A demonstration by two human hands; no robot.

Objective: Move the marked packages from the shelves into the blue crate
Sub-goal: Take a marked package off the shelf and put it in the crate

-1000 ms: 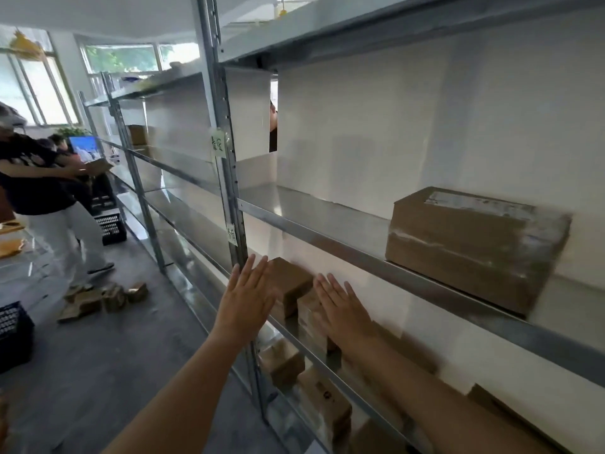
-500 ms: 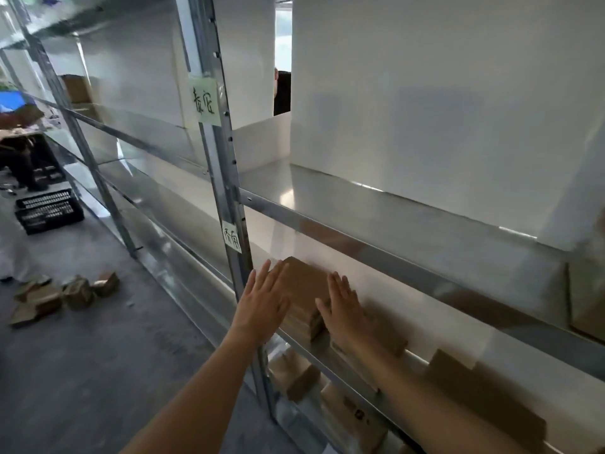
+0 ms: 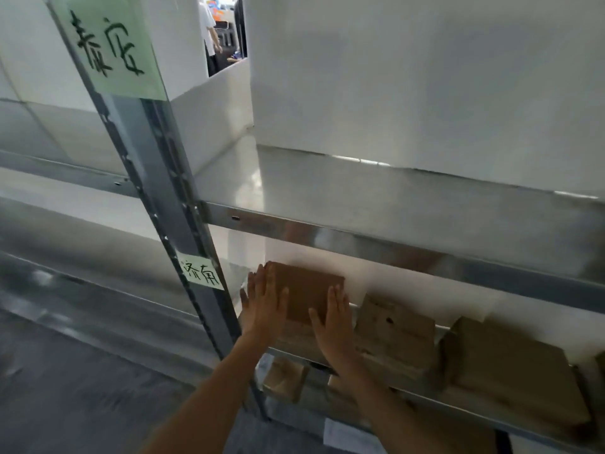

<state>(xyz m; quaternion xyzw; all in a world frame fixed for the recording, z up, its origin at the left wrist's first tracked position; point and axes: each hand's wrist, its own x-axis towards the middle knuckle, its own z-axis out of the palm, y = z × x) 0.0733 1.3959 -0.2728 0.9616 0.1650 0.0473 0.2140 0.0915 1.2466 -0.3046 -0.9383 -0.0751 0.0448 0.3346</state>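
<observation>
A flat brown cardboard package (image 3: pixel 306 288) lies on top of a small stack at the left end of the lower metal shelf (image 3: pixel 491 406). My left hand (image 3: pixel 263 304) lies with straight fingers against the package's left edge. My right hand (image 3: pixel 332 319) lies flat on its right front corner, fingers straight. More brown packages sit to the right: a taped stack (image 3: pixel 396 332) and a larger flat one (image 3: pixel 514 365). No blue crate is in view.
A metal upright post (image 3: pixel 154 178) with two green handwritten labels (image 3: pixel 111 44) stands just left of my hands. The bare upper shelf (image 3: pixel 376 204) overhangs the packages. More boxes (image 3: pixel 284 378) lie on the shelf below. White backing boards close the rear. Grey floor (image 3: pixel 65 388) lies left.
The view has closed in on the lower shelf and dropped. Both hands have reached forward from in front of the shelf onto the top package, one on each side.
</observation>
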